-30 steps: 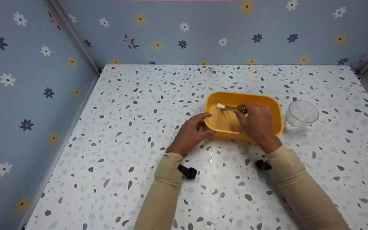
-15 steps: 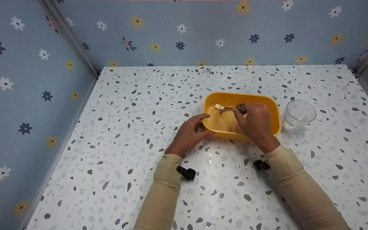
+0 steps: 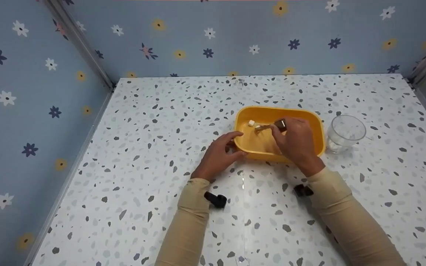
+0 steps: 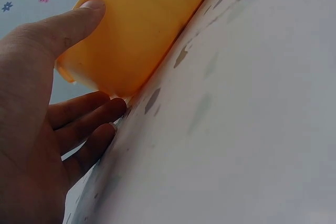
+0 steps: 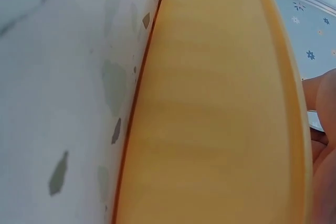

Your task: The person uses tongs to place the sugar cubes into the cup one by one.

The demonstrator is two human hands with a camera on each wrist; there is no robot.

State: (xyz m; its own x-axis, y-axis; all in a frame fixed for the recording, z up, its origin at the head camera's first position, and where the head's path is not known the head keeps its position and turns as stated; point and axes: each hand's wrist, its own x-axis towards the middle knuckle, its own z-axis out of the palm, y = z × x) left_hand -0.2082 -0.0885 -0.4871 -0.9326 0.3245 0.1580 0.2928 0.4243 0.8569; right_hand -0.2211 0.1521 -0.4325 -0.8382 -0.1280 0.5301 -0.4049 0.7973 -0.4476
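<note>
In the head view my right hand (image 3: 296,142) holds small brownish metal tongs (image 3: 268,127) inside a yellow rectangular tub (image 3: 283,111). The tips of the tongs point left, low in the tub, right by a small white cube (image 3: 258,126). Another white cube (image 3: 251,123) lies just to the left of it. My left hand (image 3: 220,153) grips the tub's left end, thumb on the near side and fingers round the corner. The left wrist view shows that thumb (image 4: 86,19) against the tub's wall. In the right wrist view the tub's side hides most of my right hand (image 5: 323,129).
A clear drinking glass (image 3: 346,133) stands on the speckled white table (image 3: 154,147), just right of the tub. Blue flowered panels (image 3: 198,37) rise behind the table and at its left.
The tips of the tongs were up at the white cubes; they have come slightly right and nearer to me. The cubes now sit apart from each other. My left hand keeps its hold.
</note>
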